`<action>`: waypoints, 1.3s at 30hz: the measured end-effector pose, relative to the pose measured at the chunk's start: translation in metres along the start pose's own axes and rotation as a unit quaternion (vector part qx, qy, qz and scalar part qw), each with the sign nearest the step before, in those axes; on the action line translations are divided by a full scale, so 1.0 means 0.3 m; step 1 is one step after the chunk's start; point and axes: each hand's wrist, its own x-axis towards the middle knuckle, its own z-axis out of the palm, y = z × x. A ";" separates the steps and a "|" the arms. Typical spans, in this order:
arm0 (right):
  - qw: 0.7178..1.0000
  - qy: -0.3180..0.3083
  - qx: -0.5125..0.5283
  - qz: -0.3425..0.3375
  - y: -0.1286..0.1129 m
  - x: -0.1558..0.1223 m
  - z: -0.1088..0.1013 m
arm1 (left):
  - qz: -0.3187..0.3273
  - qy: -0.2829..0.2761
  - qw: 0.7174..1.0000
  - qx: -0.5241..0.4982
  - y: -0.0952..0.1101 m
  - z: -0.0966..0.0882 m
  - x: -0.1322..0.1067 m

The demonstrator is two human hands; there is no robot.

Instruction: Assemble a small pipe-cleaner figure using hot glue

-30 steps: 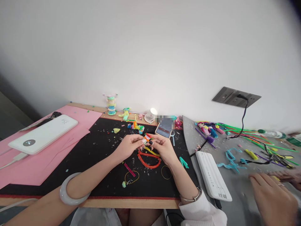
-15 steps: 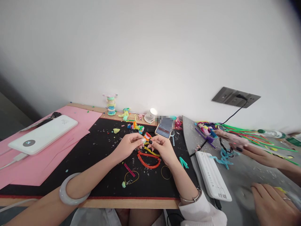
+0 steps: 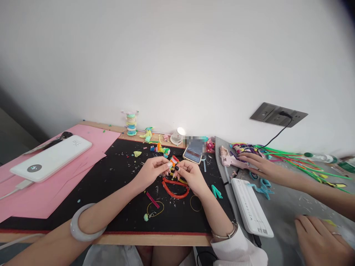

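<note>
My left hand (image 3: 151, 170) and my right hand (image 3: 189, 173) meet over the black mat (image 3: 116, 192), fingertips pinched together on a small orange and red pipe-cleaner piece (image 3: 173, 161). Under the hands lies a red pipe-cleaner loop (image 3: 175, 189) with a yellow strand beside it. A pale bangle (image 3: 83, 223) circles my left wrist, and a thin bracelet sits on my right wrist.
A white power bank (image 3: 51, 157) rests on pink paper (image 3: 41, 192) at left. A phone (image 3: 193, 151) and small craft figures line the mat's far edge. On the grey table at right, another person's hand (image 3: 256, 164) holds a pink glue gun (image 3: 229, 159) near a white box (image 3: 251, 207).
My hands have stayed together on the small piece. The other person's hand has carried the pink glue gun leftward and set it down near the phone.
</note>
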 end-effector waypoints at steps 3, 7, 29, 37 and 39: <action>1.000 0.009 0.010 -0.006 -0.003 0.000 0.002 | 0.004 -0.002 1.000 0.000 0.003 0.000 -0.002; 0.999 0.009 0.042 0.007 0.001 0.002 0.004 | 0.010 -0.001 1.000 0.002 -0.001 -0.001 0.000; 0.680 0.519 -0.487 0.177 0.135 -0.017 -0.454 | -0.093 0.048 0.952 -0.287 -0.008 -0.025 0.017; 0.711 0.453 -0.500 0.198 0.163 -0.024 -0.497 | -0.100 0.047 0.941 -0.321 -0.001 -0.027 0.017; 0.711 0.458 -0.496 0.196 0.166 -0.025 -0.503 | -0.104 0.045 0.936 -0.333 -0.002 -0.031 0.017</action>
